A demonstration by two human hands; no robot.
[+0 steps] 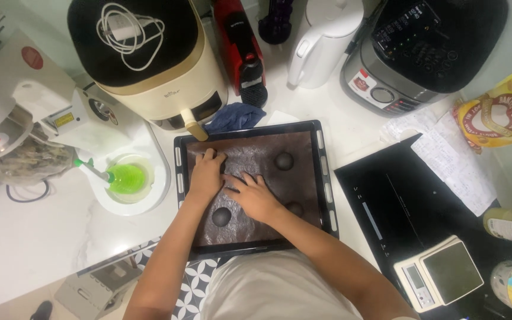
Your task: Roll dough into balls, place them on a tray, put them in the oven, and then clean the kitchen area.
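Hands sit together on the dark baking tray [326,178] straight ahead of you, on its brown lining sheet [303,166]. Your left hand [207,175] lies at about ten o'clock of the tray's middle, fingers curled down onto the sheet; whether they pinch anything under them cannot be told. Your right hand [256,197] lies just beside it, flat, fingers spread and pressing, gripping nothing visible. Judging by this, you are shaping or placing a dough piece between the two hands, so the next move calls for a light, even touch that does not drag the sheet. Dark dough balls rest around your hands: one [221,217] at seven o'clock, one [284,160] at one o'clock, another [295,208] partly hidden by your right wrist. Farther off, a blue cloth [235,116] lies at twelve o'clock, with a cream appliance [161,77] beyond it.
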